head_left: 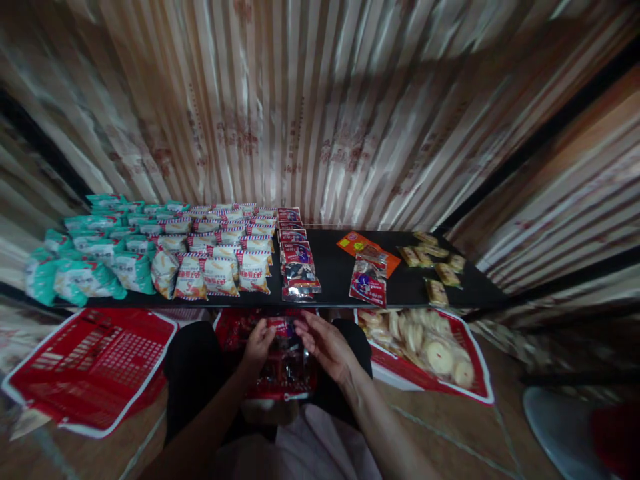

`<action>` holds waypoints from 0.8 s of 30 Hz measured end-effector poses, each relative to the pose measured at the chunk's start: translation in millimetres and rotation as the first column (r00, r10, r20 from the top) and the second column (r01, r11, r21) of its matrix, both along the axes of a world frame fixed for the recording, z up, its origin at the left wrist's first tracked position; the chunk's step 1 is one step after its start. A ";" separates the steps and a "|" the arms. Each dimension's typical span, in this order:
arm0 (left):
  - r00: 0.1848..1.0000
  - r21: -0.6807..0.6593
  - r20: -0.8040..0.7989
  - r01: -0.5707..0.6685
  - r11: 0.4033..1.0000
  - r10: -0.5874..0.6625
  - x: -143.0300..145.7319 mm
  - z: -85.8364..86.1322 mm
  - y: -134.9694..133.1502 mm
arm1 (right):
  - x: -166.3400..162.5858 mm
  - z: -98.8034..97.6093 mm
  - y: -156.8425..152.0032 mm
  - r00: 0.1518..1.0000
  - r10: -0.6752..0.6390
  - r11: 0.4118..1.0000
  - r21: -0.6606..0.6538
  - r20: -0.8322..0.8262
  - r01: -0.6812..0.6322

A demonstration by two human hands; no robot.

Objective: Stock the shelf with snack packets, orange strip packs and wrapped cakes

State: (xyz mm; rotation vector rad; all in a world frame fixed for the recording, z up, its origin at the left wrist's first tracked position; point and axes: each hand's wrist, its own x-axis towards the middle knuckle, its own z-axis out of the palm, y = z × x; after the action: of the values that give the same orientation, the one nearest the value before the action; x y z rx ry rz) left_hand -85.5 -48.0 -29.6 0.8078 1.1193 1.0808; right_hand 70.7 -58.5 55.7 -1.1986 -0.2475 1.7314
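Just below the shelf's front edge, my left hand is closed, with its thumb and fingers at the left side of a red and purple snack packet. My right hand reaches in from the other side, its fingers stretched out and apart near the packet's right edge. Under both hands, between my knees, sits a red basket full of dark, shiny packets. Similar red packets lie in an overlapping row on the shelf above. Another red packet rests partly over an orange one.
The black shelf also bears teal bags, white chip bags and small yellow packs. On the floor are a red basket at left and one with round, pale wrapped snacks at right. A striped curtain hangs behind.
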 end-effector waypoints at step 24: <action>0.999 -0.009 0.030 -0.020 1.000 0.020 57.6 40.7 -7.3 | 24.3 -15.8 -1.9 0.779 -0.187 0.946 0.323 0.599 -0.021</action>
State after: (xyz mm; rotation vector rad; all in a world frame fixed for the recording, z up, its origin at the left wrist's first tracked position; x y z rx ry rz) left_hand -27.9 -55.3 11.1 0.7722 1.1083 1.1007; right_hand 94.9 -60.5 39.9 -1.4818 -0.8267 1.1026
